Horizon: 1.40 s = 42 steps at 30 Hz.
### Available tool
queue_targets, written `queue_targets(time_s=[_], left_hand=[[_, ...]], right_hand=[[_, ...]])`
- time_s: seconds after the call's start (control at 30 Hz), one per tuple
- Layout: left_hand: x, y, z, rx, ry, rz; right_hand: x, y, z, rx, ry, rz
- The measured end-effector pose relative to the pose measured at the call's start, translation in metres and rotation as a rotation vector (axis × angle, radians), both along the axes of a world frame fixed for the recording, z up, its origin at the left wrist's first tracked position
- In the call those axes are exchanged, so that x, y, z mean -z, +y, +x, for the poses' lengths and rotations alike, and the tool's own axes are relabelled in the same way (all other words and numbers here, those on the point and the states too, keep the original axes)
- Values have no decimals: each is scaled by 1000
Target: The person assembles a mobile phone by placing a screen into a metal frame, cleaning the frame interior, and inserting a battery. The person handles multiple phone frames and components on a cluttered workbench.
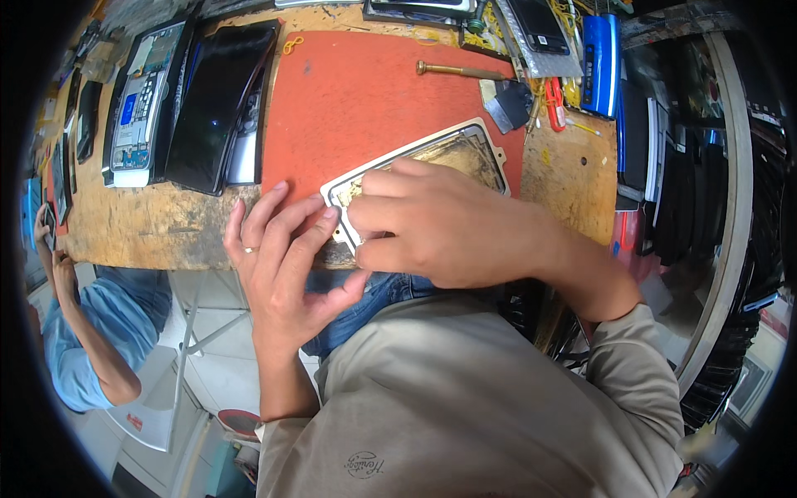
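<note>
A flat rectangular metal frame (469, 153) with small side tabs lies at a slant on the red mat, near the table's front edge. Its rim is pale, with a dark inner border and a worn gold-brown inside. Over the frame's left end, my right hand (452, 220) has its fingers curled and pressed together; whatever is in them is hidden. My left hand (286, 257), wearing a ring, has its fingers spread, with the fingertips at the frame's left corner and the thumb held apart.
Beyond the frame, the red mat (357, 91) carries a brass-coloured screwdriver (457, 71). Opened phones and dark panels (220, 100) stand at left. A blue box (599, 66) and a red-handled tool (554, 104) sit at right. Another person (104, 332) works at far left.
</note>
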<state>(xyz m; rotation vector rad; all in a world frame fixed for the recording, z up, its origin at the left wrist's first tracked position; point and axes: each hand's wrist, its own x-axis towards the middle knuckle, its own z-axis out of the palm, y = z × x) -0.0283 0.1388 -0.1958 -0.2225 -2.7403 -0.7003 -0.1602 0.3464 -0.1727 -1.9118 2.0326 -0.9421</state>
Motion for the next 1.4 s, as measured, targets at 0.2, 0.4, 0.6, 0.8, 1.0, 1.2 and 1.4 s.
queue_targets(time_s=[0.2,0.4,0.6,0.8,1.0,1.2,1.4], left_hand=[[2,0,1,2,10,-3],[0,4,7,3,6,24],[9,22,17,76,98,-47],[14,33,27,92,174,86],[11,38,36,226,104,203],[3,13,22,-103,322,251],[18,20,5,-464,499,445]], right_hand=[[-21,22,-25,-42,65,204],[-63,95,-43,319,270,380],[-40,142,-16,796,7,86],[1,145,12,1077,120,12],[7,109,54,964,122,-21],[13,75,97,975,112,145],[28,37,139,261,-72,-235]])
